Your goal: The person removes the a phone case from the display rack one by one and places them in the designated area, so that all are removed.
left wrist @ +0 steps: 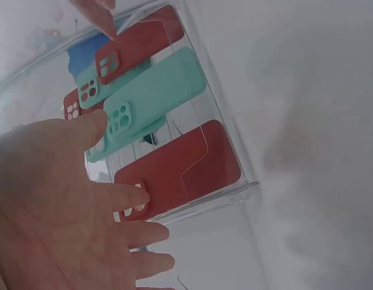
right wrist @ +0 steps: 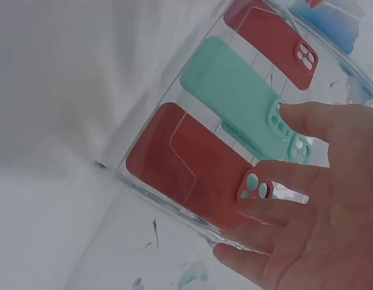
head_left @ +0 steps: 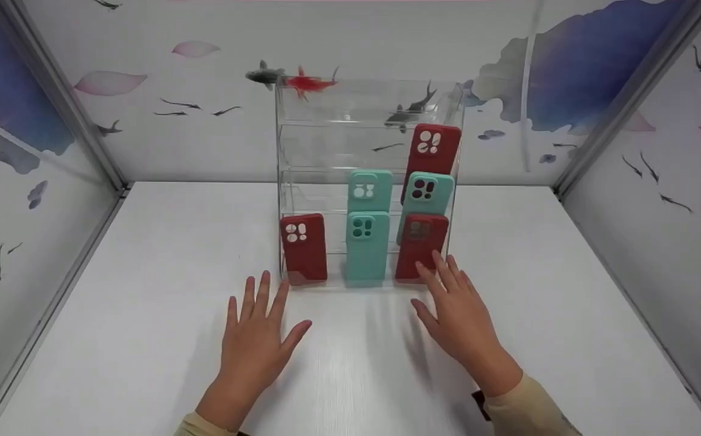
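Note:
A clear tiered rack holds red and mint-green phone cases. In its bottom row stand a red phone case at left, a mint-green phone case in the middle and another red phone case at right. Behind the middle one rises a mint case; on the right side are a mint case and, highest, a red case. My left hand, fingers spread, hovers before the rack's lower left corner, holding nothing. My right hand, also spread and holding nothing, is before the lower right case; contact cannot be told.
The rack stands on a white table against a white back wall painted with fish and petals. Side panels with grey metal edges border the table left and right.

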Available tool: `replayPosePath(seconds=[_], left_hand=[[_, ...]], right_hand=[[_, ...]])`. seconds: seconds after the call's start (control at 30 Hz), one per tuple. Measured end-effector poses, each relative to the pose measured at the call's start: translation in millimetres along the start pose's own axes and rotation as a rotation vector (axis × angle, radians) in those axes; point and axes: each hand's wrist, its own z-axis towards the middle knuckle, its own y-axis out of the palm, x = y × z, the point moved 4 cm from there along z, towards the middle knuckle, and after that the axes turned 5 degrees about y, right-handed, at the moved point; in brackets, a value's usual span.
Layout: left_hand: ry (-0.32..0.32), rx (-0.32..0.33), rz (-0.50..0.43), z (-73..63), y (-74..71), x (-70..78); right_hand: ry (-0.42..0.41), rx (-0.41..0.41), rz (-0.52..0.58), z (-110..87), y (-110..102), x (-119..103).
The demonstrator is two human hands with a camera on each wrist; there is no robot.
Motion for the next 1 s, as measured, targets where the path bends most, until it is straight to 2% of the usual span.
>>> replayPosePath(seconds=[0.2,0.43,0.53,0.63,0.83,1.0], left_hand=[[0.018,0.046,-0.010,11.1,-3.7,-3.8],[0.024,0.160,0.014,30.2,-12.4,-17.1],[0.008,0.184,-0.005,39.1,-12.9,-23.6],[-0.031,0.166,-0.103,46.6,-9.2,-29.9],[-0.123,0.095,-0.426,59.7,3.4,-40.2],[-0.150,0.065,-0.636,70.5,10.6,-49.1]], right_hand=[[-0.063,0.166,0.024,20.8,-27.0,0.8],[-0.042,0.236,0.034,48.5,-47.5,12.3],[-0.033,0.266,0.041,59.0,-53.0,18.1],[-0.030,0.284,0.045,67.4,-54.2,21.8],[-0.032,0.297,0.041,75.8,-45.7,27.5],[-0.040,0.317,0.044,77.5,-38.6,31.6]])
